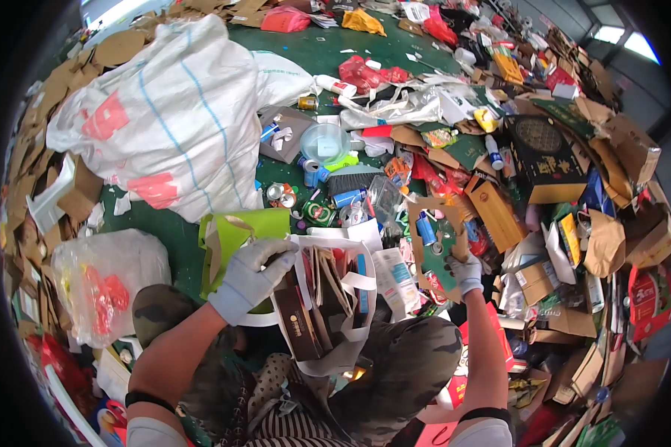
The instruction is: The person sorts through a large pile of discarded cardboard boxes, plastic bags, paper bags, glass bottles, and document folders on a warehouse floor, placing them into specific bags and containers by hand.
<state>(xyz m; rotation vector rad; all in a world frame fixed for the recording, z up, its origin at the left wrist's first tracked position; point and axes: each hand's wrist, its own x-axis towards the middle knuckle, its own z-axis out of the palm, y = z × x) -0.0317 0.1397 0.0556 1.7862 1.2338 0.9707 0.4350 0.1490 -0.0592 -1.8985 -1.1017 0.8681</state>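
My left hand (250, 279), in a grey-white glove, grips the rim of an open white paper bag (328, 350) that rests on my lap and is stuffed with flattened cardboard and a brown box (298, 324). A green paper bag (235, 238) lies just behind that hand. My right hand (466, 272), also gloved, holds a flattened piece of brown and green cardboard (436, 238) out over the pile of waste to the right of the white bag.
A large white woven sack (171, 112) stands at the back left. A clear plastic bag (101, 279) of red items lies at left. Cans, bottles and a clear bowl (324, 141) litter the green floor. Boxes and cardboard are piled high on the right (552, 171).
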